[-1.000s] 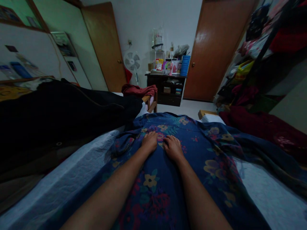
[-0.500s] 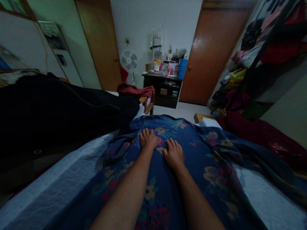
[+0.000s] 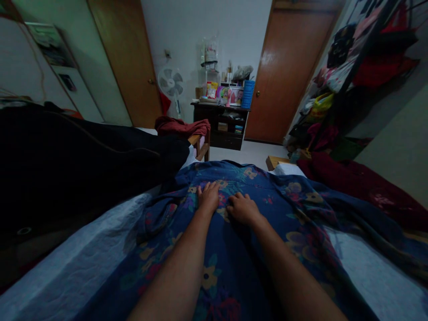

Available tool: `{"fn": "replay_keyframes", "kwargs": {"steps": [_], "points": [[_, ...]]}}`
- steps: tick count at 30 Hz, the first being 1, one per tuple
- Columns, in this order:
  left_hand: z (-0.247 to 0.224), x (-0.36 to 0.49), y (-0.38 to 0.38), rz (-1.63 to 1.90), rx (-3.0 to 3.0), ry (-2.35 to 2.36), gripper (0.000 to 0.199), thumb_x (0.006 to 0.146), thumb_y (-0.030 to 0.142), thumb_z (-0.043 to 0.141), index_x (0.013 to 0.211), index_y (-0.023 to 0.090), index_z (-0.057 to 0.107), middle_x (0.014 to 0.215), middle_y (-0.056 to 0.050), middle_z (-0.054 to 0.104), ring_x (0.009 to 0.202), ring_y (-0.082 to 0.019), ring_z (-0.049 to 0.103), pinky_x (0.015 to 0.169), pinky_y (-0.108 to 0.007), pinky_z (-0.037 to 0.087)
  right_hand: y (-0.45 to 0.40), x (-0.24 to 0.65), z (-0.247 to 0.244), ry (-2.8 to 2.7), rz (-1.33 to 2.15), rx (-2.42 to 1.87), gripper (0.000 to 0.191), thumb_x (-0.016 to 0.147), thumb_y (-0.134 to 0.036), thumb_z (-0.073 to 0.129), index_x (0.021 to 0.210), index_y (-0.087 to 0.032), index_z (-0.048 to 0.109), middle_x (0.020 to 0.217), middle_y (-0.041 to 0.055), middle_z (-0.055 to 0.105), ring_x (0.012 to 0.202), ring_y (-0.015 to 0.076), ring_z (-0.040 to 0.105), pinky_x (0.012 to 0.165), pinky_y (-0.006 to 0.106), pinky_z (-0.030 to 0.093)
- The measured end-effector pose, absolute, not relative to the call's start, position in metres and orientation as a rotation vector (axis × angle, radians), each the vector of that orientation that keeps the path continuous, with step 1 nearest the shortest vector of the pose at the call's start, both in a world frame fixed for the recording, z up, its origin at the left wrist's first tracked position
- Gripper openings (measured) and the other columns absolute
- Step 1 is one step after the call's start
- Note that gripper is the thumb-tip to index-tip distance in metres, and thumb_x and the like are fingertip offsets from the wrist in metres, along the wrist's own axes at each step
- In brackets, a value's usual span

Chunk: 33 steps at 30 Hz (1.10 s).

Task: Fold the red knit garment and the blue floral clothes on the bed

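A dark blue garment with a flower print (image 3: 287, 209) lies spread over a white quilted bed (image 3: 76, 263). Both my hands rest on its upper middle, side by side. My left hand (image 3: 209, 196) lies flat with fingers spread on the cloth. My right hand (image 3: 242, 208) is next to it, its fingers curled and pressing into the fabric near the front seam. Whether the fingers pinch the cloth is unclear. My forearms run down to the lower edge of the view.
A large black cloth (image 3: 73, 160) lies heaped on the left of the bed. A maroon blanket (image 3: 354, 180) lies at the right, a red cloth (image 3: 182, 125) at the bed's far end. Beyond stand a dark cabinet (image 3: 220, 120), a fan (image 3: 171, 84) and two wooden doors.
My hands have shifted a little on the garment; the right hand's fingers went from spread to curled. The view has turned slightly to the right.
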<state>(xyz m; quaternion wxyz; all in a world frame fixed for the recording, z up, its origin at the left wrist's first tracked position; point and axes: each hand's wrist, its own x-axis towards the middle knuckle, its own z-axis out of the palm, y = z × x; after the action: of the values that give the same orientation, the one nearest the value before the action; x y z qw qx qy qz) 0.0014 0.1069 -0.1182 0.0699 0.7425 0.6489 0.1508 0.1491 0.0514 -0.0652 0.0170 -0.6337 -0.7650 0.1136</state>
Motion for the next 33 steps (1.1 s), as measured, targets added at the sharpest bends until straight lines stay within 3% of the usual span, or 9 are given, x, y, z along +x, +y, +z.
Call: {"fn": "replay_keyframes", "kwargs": {"steps": [4,8,11,19,26,30,33], "points": [[-0.116,0.002,0.107,0.459,2.221,1.957,0.052,0.087,0.015,0.041,0.136,0.032,0.049,0.150,0.000,0.043,0.140,-0.024,0.033,0.113,-0.059,0.019,0.080,0.149,-0.058,-2.352,0.229,-1.963,0.035,0.091,-0.033,0.044,0.115,-0.020,0.066,0.126,0.0146,0.058,0.116,0.0306,0.051,0.093,0.043,0.040],[-0.118,0.002,0.107,0.449,2.244,1.971,0.049,0.091,0.019,0.038,0.137,0.033,0.048,0.150,0.000,0.044,0.139,-0.023,0.033,0.114,-0.058,0.018,0.095,0.147,-0.084,-2.255,0.122,-1.874,0.048,0.092,-0.033,0.045,0.137,-0.017,0.049,0.152,0.0114,0.037,0.139,0.0277,0.028,0.110,0.043,0.025],[-0.119,0.003,0.107,0.425,2.249,1.995,0.047,0.094,0.028,0.035,0.140,0.031,0.044,0.152,-0.002,0.041,0.141,-0.024,0.032,0.115,-0.057,0.017,0.098,0.147,-0.103,-2.236,0.197,-1.883,0.053,0.095,-0.037,0.038,0.144,-0.018,0.041,0.159,0.0066,0.024,0.146,0.0258,0.015,0.114,0.045,0.017],[-0.116,0.012,0.128,0.334,2.039,2.193,0.059,0.092,0.053,0.032,0.145,0.026,0.039,0.157,-0.009,0.029,0.145,-0.031,0.022,0.115,-0.057,0.015,0.099,0.150,-0.107,-2.231,0.219,-1.867,0.055,0.093,-0.040,0.039,0.145,-0.020,0.041,0.160,0.0067,0.022,0.146,0.0283,0.013,0.115,0.047,0.016],[-0.117,-0.006,0.166,0.349,2.117,2.170,0.060,0.093,0.052,0.031,0.144,0.022,0.040,0.155,-0.010,0.035,0.144,-0.027,0.025,0.115,-0.051,0.020,0.101,0.150,-0.108,-2.220,0.273,-1.877,0.056,0.093,-0.042,0.040,0.145,-0.021,0.040,0.160,0.0068,0.019,0.147,0.0288,0.011,0.115,0.048,0.014],[-0.102,-0.008,0.187,0.337,2.115,2.273,0.054,0.091,0.052,0.037,0.126,0.018,0.058,0.138,-0.015,0.053,0.130,-0.034,0.041,0.106,-0.053,0.031,0.102,0.150,-0.109,-2.212,0.285,-1.878,0.056,0.093,-0.043,0.041,0.145,-0.022,0.040,0.160,0.0056,0.020,0.147,0.0284,0.011,0.115,0.048,0.013],[-0.085,-0.008,0.204,0.376,2.120,2.339,0.043,0.089,0.041,0.043,0.118,0.015,0.062,0.131,-0.018,0.056,0.128,-0.035,0.042,0.105,-0.049,0.032,0.102,0.150,-0.108,-2.214,0.281,-1.880,0.055,0.093,-0.043,0.041,0.144,-0.022,0.040,0.160,0.0058,0.019,0.147,0.0288,0.011,0.115,0.048,0.014]]}}
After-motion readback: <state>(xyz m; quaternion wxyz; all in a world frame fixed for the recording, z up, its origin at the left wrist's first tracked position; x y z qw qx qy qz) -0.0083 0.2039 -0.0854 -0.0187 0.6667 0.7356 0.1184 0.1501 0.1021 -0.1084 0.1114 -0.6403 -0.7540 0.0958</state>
